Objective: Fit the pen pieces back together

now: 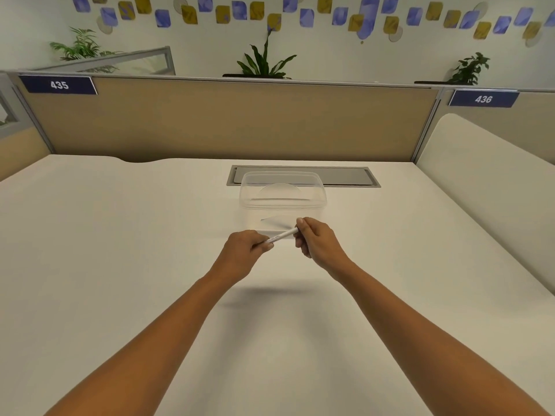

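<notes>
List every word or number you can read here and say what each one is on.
"435": white digits on the blue sign on the left of the partition.
"436": white digits on the blue sign on the next partition to the right.
Print on the white pen, held by the left hand and right hand: too small and blurred to read.
The clear box behind the hands shows no readable text.

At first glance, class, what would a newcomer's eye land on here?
Two bare arms reach to mid-desk, where the left hand and right hand each pinch an end of a white pen. Just behind stands a clear plastic container. Farther back, desk signs 435 and 436 mark the beige partition.
</notes>
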Tool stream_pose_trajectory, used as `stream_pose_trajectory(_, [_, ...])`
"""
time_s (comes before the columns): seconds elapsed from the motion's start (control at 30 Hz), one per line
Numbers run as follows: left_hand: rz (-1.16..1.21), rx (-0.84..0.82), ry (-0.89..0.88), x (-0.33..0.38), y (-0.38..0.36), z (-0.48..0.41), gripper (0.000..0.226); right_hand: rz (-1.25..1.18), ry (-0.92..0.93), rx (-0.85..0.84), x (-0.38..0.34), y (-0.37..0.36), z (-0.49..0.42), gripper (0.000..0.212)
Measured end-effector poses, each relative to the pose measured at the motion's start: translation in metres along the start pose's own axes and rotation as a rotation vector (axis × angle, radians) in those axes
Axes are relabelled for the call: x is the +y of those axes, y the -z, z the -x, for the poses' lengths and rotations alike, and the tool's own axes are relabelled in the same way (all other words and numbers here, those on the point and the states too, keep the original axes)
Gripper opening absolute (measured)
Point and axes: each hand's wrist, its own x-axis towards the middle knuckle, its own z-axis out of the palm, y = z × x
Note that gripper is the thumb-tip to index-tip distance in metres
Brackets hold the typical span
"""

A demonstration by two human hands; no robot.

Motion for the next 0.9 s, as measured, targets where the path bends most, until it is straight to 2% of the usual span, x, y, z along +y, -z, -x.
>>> stream_pose_trajectory(0.1, [0.179,-0.086,0.139,0.004,0.005,-0.002,0.018,-0.09,0.064,0.023,0.002,-0.001,0.0,0.026])
stream_pose_trajectory(0.2, [0.253,-0.154,0.225,0.006,0.013,-0.005,0.015,-0.253,0.065,0.004,0.006,0.001,0.001,0.017])
stream_pose_trajectory(0.33, [0.331,-0.263,0.252,0.006,0.021,-0.005,0.014,-0.407,0.038,-0.038,0.006,0.004,0.002,0.017])
stream_pose_trajectory(0.47, [0.404,-0.307,0.271,0.008,0.024,-0.004,0.015,-0.46,0.021,-0.048,0.002,0.006,0.004,0.016])
stream_pose_trajectory(0.7, [0.421,-0.313,0.279,0.01,0.026,-0.005,0.015,-0.547,-0.017,-0.047,-0.001,0.005,0.005,0.015])
stream_pose_trajectory(0.9, [0.295,-0.173,0.213,0.009,0.018,-0.005,0.012,-0.609,-0.059,0.013,0.001,0.002,0.005,0.013])
